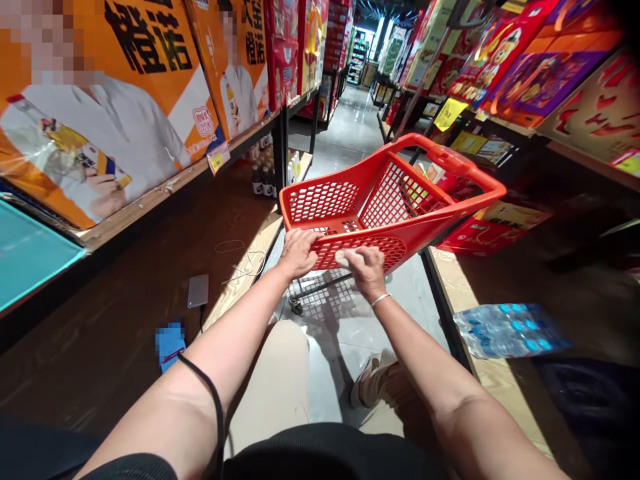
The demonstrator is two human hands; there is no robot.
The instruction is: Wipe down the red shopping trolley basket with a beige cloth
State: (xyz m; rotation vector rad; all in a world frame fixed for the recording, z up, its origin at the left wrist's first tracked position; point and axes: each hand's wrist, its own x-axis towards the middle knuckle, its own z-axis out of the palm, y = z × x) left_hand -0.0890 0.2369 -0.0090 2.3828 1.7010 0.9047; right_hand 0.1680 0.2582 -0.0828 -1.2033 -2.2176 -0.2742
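A red shopping cart (415,230) stands crosswise in the aisle, its handle toward the right and its basket showing nothing inside. My left hand (299,253) grips the near rim of the basket close to its left corner, fingers bent over the edge. Against the outside of the near mesh wall is my right hand (367,267), fingers curled round a white cloth (344,257) that pokes out at its left side. One small caster of the cart shows below my left hand.
Orange boxes (150,120) line the left shelf, with dark bottles (263,179) beneath. A white power bank (198,291) with a cable lies on the lower left shelf. Packed water bottles (510,330) lie on the lower right shelf, gift boxes above. The tiled aisle (345,127) runs ahead.
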